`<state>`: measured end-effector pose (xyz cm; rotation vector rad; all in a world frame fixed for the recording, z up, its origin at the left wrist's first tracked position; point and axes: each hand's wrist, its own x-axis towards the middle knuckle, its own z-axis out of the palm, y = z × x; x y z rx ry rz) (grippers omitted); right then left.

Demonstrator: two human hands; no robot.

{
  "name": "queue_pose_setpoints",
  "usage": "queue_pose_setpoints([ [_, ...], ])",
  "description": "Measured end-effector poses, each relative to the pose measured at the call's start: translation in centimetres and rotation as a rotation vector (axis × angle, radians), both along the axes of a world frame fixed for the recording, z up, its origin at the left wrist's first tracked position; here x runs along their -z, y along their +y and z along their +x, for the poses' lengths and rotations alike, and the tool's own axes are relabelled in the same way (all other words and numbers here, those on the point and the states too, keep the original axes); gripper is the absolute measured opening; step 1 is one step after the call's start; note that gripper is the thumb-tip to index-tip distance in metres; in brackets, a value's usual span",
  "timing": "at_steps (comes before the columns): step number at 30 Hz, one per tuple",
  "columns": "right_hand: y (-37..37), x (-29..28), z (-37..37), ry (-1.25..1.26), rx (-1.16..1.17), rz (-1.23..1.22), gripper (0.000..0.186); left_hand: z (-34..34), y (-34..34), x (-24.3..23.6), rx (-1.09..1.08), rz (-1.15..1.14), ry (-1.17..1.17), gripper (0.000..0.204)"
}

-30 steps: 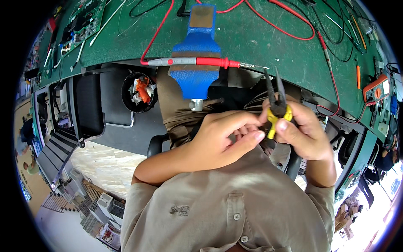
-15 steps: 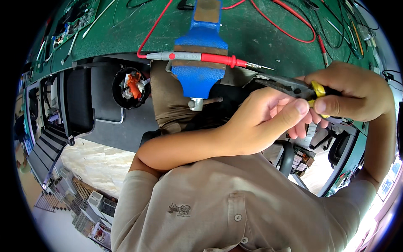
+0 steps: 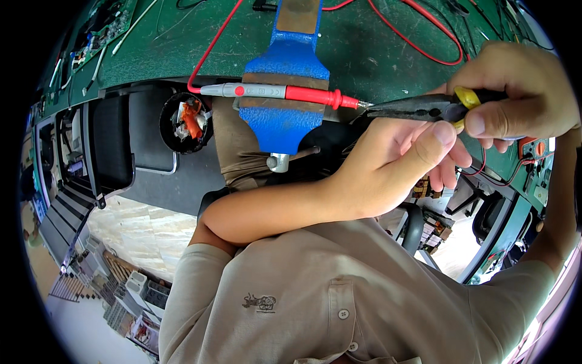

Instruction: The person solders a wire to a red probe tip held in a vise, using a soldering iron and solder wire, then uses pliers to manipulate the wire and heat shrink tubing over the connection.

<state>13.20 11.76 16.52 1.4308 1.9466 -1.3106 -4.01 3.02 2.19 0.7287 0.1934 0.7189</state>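
Along the near edge of the counter point(image 3: 370, 67): one left hand point(image 3: 397, 164), loosely curled, contents unclear, nearer the probe point(image 3: 306, 94); one right hand point(image 3: 527, 82), grip wrapped round one pair of pliers point(image 3: 418, 109). Single probe lies leftward, long axis left–right, tip beside pliers' nose, clamped in one blue vise point(image 3: 279, 126).

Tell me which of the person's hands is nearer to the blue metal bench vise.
Left. In the picture, the left hand is to the lower right of the vise, apart from it; the right hand is farther right, gripping yellow-handled dark metal pliers.
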Motion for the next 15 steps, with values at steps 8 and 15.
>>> queue_pose_setpoints([
  [8,2.2,0.3,0.3,-0.135,-0.17,0.134,0.027,1.0,0.3,0.2,-0.064,-0.055,-0.053,0.059],
  [15,3.7,0.2,0.4,-0.221,-0.263,0.189,0.029,1.3,0.6,0.5,-0.082,-0.028,-0.089,0.059],
])
